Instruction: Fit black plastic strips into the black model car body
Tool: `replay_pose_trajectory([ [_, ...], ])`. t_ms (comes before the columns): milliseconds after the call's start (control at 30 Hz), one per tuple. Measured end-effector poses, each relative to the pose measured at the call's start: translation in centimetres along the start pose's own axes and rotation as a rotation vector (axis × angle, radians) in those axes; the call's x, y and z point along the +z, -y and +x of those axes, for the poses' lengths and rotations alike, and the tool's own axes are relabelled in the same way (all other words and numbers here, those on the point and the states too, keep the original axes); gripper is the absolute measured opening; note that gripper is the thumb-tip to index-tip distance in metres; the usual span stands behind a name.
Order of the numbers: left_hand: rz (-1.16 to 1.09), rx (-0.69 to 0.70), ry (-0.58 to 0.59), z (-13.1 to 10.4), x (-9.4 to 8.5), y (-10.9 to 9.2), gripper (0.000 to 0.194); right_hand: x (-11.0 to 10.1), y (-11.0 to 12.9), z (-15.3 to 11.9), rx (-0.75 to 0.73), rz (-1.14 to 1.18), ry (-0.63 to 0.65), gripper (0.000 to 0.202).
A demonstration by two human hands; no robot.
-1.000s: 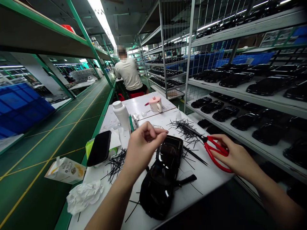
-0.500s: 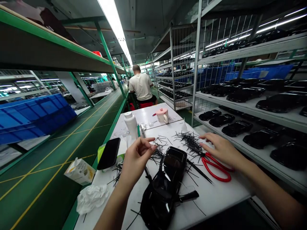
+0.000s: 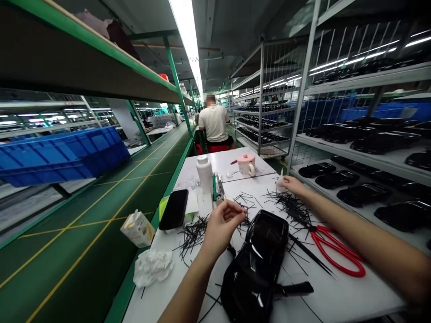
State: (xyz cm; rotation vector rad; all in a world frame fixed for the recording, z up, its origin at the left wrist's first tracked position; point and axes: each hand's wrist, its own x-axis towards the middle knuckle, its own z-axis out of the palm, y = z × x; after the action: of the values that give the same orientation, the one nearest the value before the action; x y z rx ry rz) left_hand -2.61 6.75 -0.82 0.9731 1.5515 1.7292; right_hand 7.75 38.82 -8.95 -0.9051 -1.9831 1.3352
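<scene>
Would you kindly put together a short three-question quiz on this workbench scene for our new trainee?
1. True or false: the red-handled scissors are held in the right hand.
2. Which thing lies nearest the left hand? A) the pink lidded cup B) the glossy black model car C) the white plastic bottle
3. Fill in: the dark flat phone lies on a ____ pack at the white table's left edge.

Key:
1. False; they lie on the table, and the right hand reaches to a small white thing beyond the pile of thin black ties.
2. B
3. green
</scene>
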Motion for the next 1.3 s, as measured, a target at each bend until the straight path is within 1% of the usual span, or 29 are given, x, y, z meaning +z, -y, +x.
replay_pose_trajectory([
  [67, -0.019, -0.009, 0.001, 0.0, 0.1, 0.1, 0.015, -0.3, 0.7, -0.9, 0.021, 0.038, 0.009, 0.030],
  [133, -0.039, -0.022, 0.006, 0.1, 0.2, 0.1, 0.014, -0.7, 1.7, -2.7, 0.011, 0.075, 0.021, 0.030],
  [233, -0.051, -0.024, 0.012, 0.1, 0.3, 0.0, 0.013, -0.9, 3.3, -7.3, -0.058, 0.115, 0.044, 0.031],
  [333, -0.037, -0.019, 0.015, 0.1, 0.4, -0.1, 0.014, -0.6, 4.5, -12.3, -0.132, 0.076, 0.099, 0.036],
  [400, -0.021, -0.016, 0.024, 0.1, 0.4, -0.2, 0.014, -0.5, 4.6, -13.9, -0.166, -0.002, 0.129, 0.034],
  [433, -0.008, -0.008, 0.028, 0.1, 0.3, -0.2, 0.013, -0.6, 4.5, -13.9, -0.174, -0.057, 0.132, 0.031],
  [500, 0.029, 0.028, 0.016, 0.2, 0.0, -0.3, 0.010, -1.1, 3.7, -12.3, -0.168, -0.180, 0.104, 0.025],
  [600, 0.067, 0.088, -0.045, 0.7, -0.9, -0.1, 0.007, -2.2, 1.7, -7.8, -0.122, -0.345, 0.030, 0.019],
  [667, 0.061, 0.113, -0.093, 1.1, -1.5, 0.1, 0.007, -2.5, 0.3, -4.9, -0.101, -0.414, -0.007, 0.022],
  [767, 0.033, 0.131, -0.158, 1.8, -2.5, 0.7, 0.007, -2.1, -1.4, -2.2, -0.087, -0.465, -0.049, 0.027],
  [833, 0.005, 0.140, -0.199, 2.3, -3.2, 1.0, 0.006, -1.7, -2.1, -1.4, -0.080, -0.478, -0.067, 0.029],
  [900, -0.030, 0.155, -0.250, 2.8, -4.1, 1.3, 0.008, -1.6, -2.4, -1.3, -0.085, -0.481, -0.086, 0.030],
  [967, -0.070, 0.173, -0.318, 3.2, -5.4, 1.5, 0.010, -2.0, -2.0, -1.7, -0.109, -0.479, -0.130, 0.032],
  [1033, -0.114, 0.186, -0.403, 3.5, -6.8, 1.6, 0.011, -2.1, -0.6, -2.5, -0.162, -0.472, -0.201, 0.036],
  [1100, -0.154, 0.187, -0.479, 3.6, -7.9, 1.6, 0.012, -1.0, 1.5, -3.5, -0.246, -0.452, -0.238, 0.040],
  [1133, -0.171, 0.183, -0.505, 3.6, -8.2, 1.6, 0.012, 0.1, 2.8, -4.1, -0.294, -0.433, -0.217, 0.041],
  [1167, -0.182, 0.178, -0.520, 3.6, -8.4, 1.7, 0.013, 1.7, 4.0, -4.6, -0.340, -0.410, -0.156, 0.040],
  [1267, -0.191, 0.168, -0.528, 3.5, -8.2, 1.7, 0.014, 8.0, 7.5, -5.7, -0.435, -0.327, 0.228, 0.035],
  [1300, -0.191, 0.168, -0.527, 3.5, -8.1, 1.8, 0.014, 10.1, 8.5, -5.9, -0.455, -0.295, 0.330, 0.036],
])
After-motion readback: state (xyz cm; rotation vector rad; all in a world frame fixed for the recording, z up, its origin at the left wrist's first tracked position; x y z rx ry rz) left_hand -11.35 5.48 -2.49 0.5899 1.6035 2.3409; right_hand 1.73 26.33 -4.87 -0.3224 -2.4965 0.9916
